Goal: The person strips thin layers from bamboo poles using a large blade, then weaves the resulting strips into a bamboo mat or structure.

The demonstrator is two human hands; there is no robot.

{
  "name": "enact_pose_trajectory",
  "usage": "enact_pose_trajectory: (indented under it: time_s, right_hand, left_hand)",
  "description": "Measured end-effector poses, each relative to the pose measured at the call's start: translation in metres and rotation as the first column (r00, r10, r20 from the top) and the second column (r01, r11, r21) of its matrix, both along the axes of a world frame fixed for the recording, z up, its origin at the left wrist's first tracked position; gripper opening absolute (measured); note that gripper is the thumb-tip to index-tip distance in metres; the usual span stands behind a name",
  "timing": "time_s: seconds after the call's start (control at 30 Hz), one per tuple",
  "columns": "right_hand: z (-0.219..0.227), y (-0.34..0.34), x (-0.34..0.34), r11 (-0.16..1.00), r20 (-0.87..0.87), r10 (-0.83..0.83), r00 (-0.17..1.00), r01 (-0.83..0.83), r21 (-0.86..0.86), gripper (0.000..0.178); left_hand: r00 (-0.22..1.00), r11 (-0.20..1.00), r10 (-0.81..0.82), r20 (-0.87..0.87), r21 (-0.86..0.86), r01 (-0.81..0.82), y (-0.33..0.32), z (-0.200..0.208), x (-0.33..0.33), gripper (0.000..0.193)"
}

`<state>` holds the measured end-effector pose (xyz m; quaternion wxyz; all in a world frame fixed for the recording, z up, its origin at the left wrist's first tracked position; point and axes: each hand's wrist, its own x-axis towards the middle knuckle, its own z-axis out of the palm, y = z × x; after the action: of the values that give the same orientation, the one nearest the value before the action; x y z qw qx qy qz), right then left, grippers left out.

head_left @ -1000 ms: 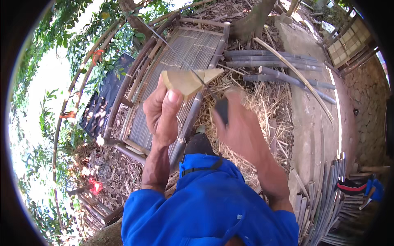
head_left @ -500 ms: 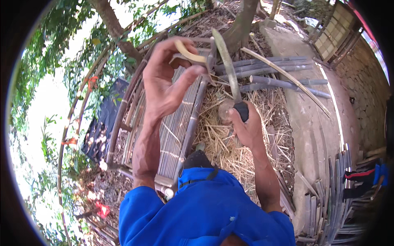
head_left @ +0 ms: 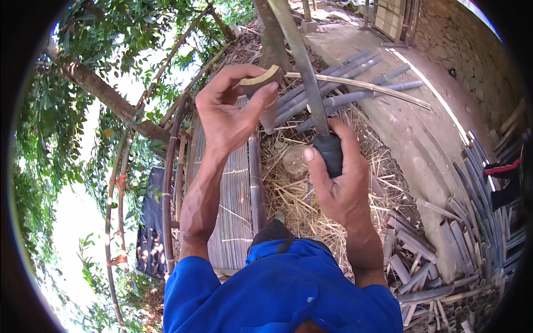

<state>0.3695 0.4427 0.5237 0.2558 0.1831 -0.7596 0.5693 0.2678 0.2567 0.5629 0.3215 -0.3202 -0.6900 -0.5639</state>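
Note:
My left hand (head_left: pixel 229 119) is raised at the upper middle, fingers and thumb closed on a curved piece of split bamboo (head_left: pixel 264 76). Its pale cut edge faces up, and its dark outer side shows below. Part of the piece is hidden behind my fingers. In my right hand (head_left: pixel 345 191) is a machete (head_left: pixel 312 75), gripped by its black wrapped handle. The long, slightly curved blade points away from me, its tip at the top edge of the picture. A small gap appears between the blade and the bamboo piece.
A slatted bamboo bench (head_left: pixel 236 194) stands at the left. Straw-like shavings (head_left: pixel 294 194) surround a round wooden block (head_left: pixel 295 162). Dark bamboo poles (head_left: pixel 355 94) lie ahead. Cut bamboo lengths (head_left: pixel 413 247) are heaped at the right. A tree trunk (head_left: pixel 272 41) rises beyond my hands.
The view has turned, shifting the surroundings. My right hand and the machete appear larger and closer. The bamboo piece is tilted differently in my left hand, which still holds it.

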Motion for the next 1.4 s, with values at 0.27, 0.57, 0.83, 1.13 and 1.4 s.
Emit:
enact_pose_trajectory:
  time_s: [0.27, 0.57, 0.83, 1.13, 1.4]
  right_hand:
    - [0.001, -0.001, 0.004, 0.992, 0.007, 0.122, 0.993, -0.122, -0.036, 0.043]
    - [-0.005, -0.013, 0.003, 0.99, -0.066, 0.138, 0.988, -0.139, -0.008, 0.042]
    - [-0.005, -0.011, 0.006, 0.993, -0.037, 0.118, 0.992, -0.118, 0.0, 0.041]
    - [-0.006, -0.007, 0.007, 0.995, -0.042, 0.102, 0.994, -0.101, 0.025, 0.041]
    - [-0.005, -0.004, 0.006, 0.993, -0.006, 0.115, 0.993, -0.115, 0.015, 0.04]
  left_hand:
    - [0.996, 1.0, -0.007, -0.088, -0.02, 0.005, -0.004, -0.006, 0.0, 0.031]
    - [0.997, 0.987, 0.044, -0.067, -0.151, -0.054, -0.013, -0.01, 0.006, 0.032]
    - [1.0, 0.999, 0.027, -0.002, -0.026, -0.027, -0.004, -0.013, 0.006, 0.03]
    - [0.999, 0.989, 0.014, -0.033, -0.146, -0.019, -0.004, -0.011, 0.005, 0.033]
    - [1.0, 0.991, 0.013, -0.024, -0.132, -0.016, -0.002, -0.012, 0.002, 0.033]
